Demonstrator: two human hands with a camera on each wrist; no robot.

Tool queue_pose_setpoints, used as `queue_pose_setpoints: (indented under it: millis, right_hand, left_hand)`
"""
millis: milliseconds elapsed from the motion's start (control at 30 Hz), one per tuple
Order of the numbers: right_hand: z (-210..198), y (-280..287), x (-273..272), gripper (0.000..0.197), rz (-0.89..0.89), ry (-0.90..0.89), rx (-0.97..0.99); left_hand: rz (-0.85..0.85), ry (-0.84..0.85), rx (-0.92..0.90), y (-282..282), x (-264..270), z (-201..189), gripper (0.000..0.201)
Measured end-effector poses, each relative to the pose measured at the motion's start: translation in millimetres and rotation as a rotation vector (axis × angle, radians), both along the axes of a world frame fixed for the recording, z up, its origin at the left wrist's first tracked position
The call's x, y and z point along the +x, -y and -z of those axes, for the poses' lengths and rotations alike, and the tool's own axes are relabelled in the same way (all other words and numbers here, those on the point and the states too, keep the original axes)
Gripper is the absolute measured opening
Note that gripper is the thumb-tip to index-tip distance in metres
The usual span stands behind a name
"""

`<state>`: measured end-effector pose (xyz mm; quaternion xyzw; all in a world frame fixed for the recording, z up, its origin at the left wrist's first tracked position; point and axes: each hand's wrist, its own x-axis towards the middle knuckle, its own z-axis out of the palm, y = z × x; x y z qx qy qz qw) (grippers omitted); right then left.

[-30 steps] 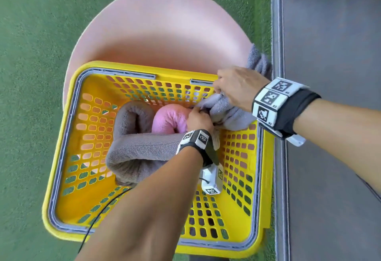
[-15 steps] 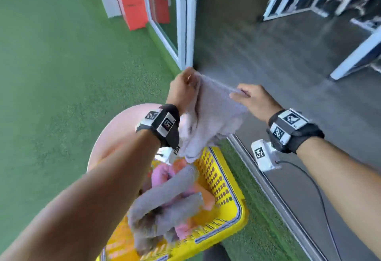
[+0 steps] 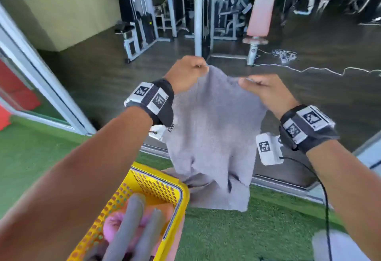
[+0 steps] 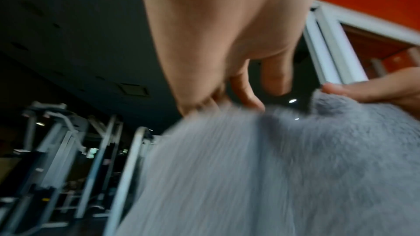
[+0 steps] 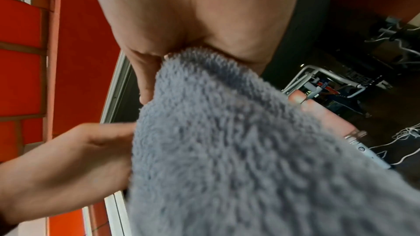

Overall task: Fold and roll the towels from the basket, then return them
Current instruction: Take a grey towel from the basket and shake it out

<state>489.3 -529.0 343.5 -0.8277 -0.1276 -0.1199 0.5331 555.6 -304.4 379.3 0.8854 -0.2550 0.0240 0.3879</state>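
A grey towel (image 3: 212, 137) hangs in the air in front of me, held up by its top edge. My left hand (image 3: 186, 73) pinches the top left corner, and my right hand (image 3: 261, 89) pinches the top right corner. The fluffy grey towel (image 4: 272, 177) fills the lower part of the left wrist view, and the same towel (image 5: 238, 150) fills the right wrist view. Its lower end droops in folds beside the yellow basket (image 3: 156, 188) at the lower left. In the basket lie rolled grey towels (image 3: 132, 219) and a pink towel (image 3: 112, 224).
Green artificial turf (image 3: 237, 229) covers the ground under the towel. A metal door track (image 3: 274, 180) runs across behind it. Beyond lies a dark gym floor with exercise machines (image 3: 226, 13) and a loose white cable (image 3: 309, 70).
The grey towel came out of the basket and now hangs raised and spread between both hands. My view has tilted up from the basket toward the gym.
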Motion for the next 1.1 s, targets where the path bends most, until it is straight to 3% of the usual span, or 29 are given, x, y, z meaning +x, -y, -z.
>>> queue_pose_setpoints:
  millis: [67, 133, 233, 300, 433, 633, 767, 833, 933, 1000, 1100]
  right_hand:
    - [9.0, 13.7, -16.3, 0.041, -0.041, -0.057, -0.012]
    - [18.6, 19.8, -24.7, 0.044, -0.057, -0.070, -0.048]
    - [33.4, 29.2, -30.4, 0.031, -0.002, -0.080, -0.122]
    - [44.4, 31.4, -33.8, 0.020, 0.027, -0.131, -0.142]
    - [69.3, 22.5, -47.4, 0.022, -0.009, -0.178, -0.122]
    - [117.5, -6.3, -81.2, 0.035, -0.053, -0.293, 0.142]
    - [160.4, -0.3, -116.3, 0.037, -0.010, -0.390, 0.247]
    - [157.4, 6.7, -121.5, 0.038, 0.022, -0.320, 0.167]
    - [128.8, 7.5, -108.4, 0.039, 0.055, -0.182, 0.105]
    - [112.3, 3.1, -95.1, 0.031, 0.050, -0.142, 0.046]
    - [101.4, -3.6, -84.8, 0.012, -0.010, -0.168, 0.035]
  left_hand:
    - [0.163, -0.178, -0.047, 31.2, -14.9, 16.8, 0.012]
    - [0.281, -0.355, -0.197, 55.3, -30.8, 41.3, 0.020]
    - [0.264, -0.495, -0.461, 78.7, -53.5, 77.3, 0.021]
    - [0.202, -0.513, -0.484, 83.7, -65.3, 97.5, 0.018]
    - [0.185, -0.451, -0.433, 78.2, -83.1, 116.2, 0.027]
    - [0.185, -0.173, -0.217, 61.1, -88.7, 133.4, 0.025]
    - [0.009, -0.083, -0.267, 40.3, -86.0, 140.6, 0.031]
    - [-0.053, -0.127, -0.347, 32.6, -89.6, 148.1, 0.030]
    - [0.103, -0.425, -0.455, 40.6, -111.7, 163.6, 0.020]
    - [0.192, -0.562, -0.511, 50.4, -123.6, 168.0, 0.029]
    - [0.248, -0.590, -0.592, 56.5, -123.2, 157.9, 0.028]
